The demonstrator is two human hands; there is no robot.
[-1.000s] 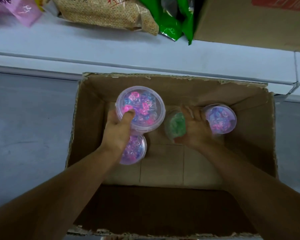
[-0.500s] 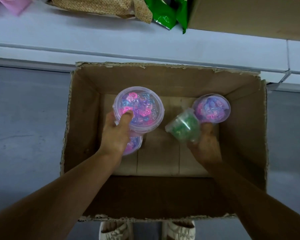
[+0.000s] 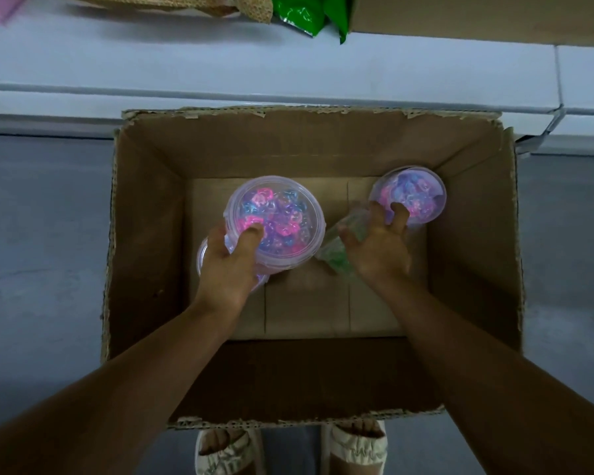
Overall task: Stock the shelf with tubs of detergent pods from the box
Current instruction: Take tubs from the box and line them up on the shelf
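1. A cardboard box [image 3: 144, 234] sits open on a grey floor, in front of a white shelf [image 3: 186, 63].
2. Low on the left inside the box, a tub of pink and purple pods [image 3: 203, 260] is mostly hidden behind the left hand [image 3: 225, 269].
3. The left hand holds a larger clear tub of pink and blue pods [image 3: 275, 222], its grip curled around the side with the thumb on the lid.
4. The right hand [image 3: 378, 248] grasps a blurred green tub [image 3: 336, 255], tilted and partly covered by the fingers.
5. Another pink and purple tub [image 3: 422, 193] stands at the back right of the box; the right fingertips overlap its near edge.
6. Along the top edge, packages on the shelf are cut off: tan bag [image 3: 251, 8], green packet [image 3: 306, 15], brown carton [image 3: 477, 18].
7. Sandalled feet [image 3: 227, 447] show below the box.
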